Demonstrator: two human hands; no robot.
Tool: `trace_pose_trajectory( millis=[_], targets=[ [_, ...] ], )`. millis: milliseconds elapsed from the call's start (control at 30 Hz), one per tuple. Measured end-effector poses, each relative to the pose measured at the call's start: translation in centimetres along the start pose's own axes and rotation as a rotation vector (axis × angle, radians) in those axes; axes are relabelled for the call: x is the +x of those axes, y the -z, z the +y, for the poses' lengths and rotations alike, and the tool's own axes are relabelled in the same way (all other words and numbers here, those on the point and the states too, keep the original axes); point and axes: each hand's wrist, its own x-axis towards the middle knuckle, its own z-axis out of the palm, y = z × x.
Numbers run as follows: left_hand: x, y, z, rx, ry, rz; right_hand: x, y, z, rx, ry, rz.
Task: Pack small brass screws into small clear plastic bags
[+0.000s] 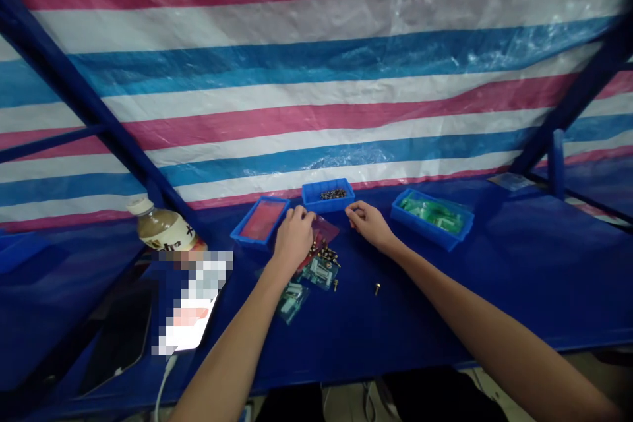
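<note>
My left hand (295,235) is closed, its fingers curled at the edge of a small pink plastic bag (326,228). Part of the bag is hidden behind that hand. To the right, my right hand (366,223) is held in a pinch above the table, and whatever sits between its fingertips is too small to make out. A loose pile of small brass-coloured screw-like parts (328,254) lies just right of my left hand. Nearer to me are clear greenish bags (320,272) with pale pieces inside. A single brass-coloured part (377,289) lies apart on the table.
Three blue trays stand at the back: one with pink bags (260,219), one with small metal parts (333,194), one with green bags (431,212). A drink bottle (165,227), a lit phone (190,326) on a cable and a dark device (121,336) are at left.
</note>
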Motion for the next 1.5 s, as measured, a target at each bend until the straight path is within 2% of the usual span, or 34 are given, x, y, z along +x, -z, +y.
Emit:
trace_pose_trajectory(
  millis=[133, 267, 400, 567, 800, 1000, 1133, 1333, 1500],
  targets=[
    [0.1, 0.3, -0.5, 0.047, -0.126, -0.077, -1.0, -0.5, -1.5, -0.205, 0.161, -0.174],
    [0.1, 0.2, -0.9, 0.072, -0.116, -0.103, -1.8, -1.1, -2.7, -0.402, 0.319, -0.345],
    [0.1, 0.3, -0.8, 0.098, -0.093, -0.11, -2.1, -1.2, -3.0, -0.507, 0.41, -0.408],
    [0.0, 0.5, 0.0, 0.088, -0.074, -0.109, -2.0, -1.3, -2.9, -0.521, 0.377, -0.412],
    [0.0, 0.0, 0.2, 0.009, -0.082, -0.062, -2.0, -1.7, -2.7, -0.565, 0.348, -0.347],
    [0.0, -0.1, 0.8, -0.117, -0.176, -0.063, -1.6, -1.6, -2.1, -0.332, 0.262, -0.271],
    [-0.1, 0.3, 1.4, -0.148, -0.221, -0.018, -1.3, -1.4, -1.8, -0.164, 0.188, -0.239],
    [0.1, -0.2, 1.6, -0.168, -0.252, 0.061, -1.1, -0.9, -1.9, -0.018, 0.138, -0.264],
    [0.2, -0.6, 1.4, -0.18, -0.27, 0.094, -1.1, -0.3, -2.6, -0.052, 0.144, -0.323]
  ],
)
